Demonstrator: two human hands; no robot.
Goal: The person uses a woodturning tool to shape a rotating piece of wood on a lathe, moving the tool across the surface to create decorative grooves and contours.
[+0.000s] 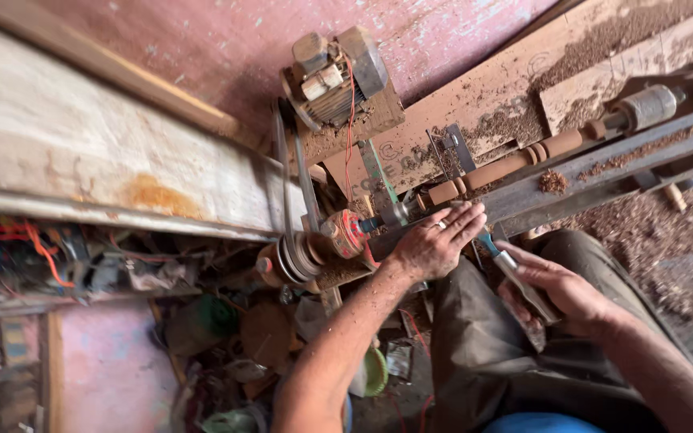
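Note:
A turned wooden spindle point(515, 164) with beads and grooves is mounted between the ends of a metal lathe point(603, 164). My left hand point(436, 240) rests on the lathe's rail near the spindle's left end, fingers pressing down over a turning chisel point(515, 269). My right hand point(559, 289) grips the chisel's metal handle lower down, above my lap. The chisel's tip lies hidden under my left fingers, close to the wood.
An electric motor point(334, 72) sits above the lathe, with a belt point(286, 184) running down to a pulley point(298, 256). Wood shavings point(667, 240) cover the planks and floor at right. Cluttered scraps and wires point(34, 248) fill the space under the shelf at left.

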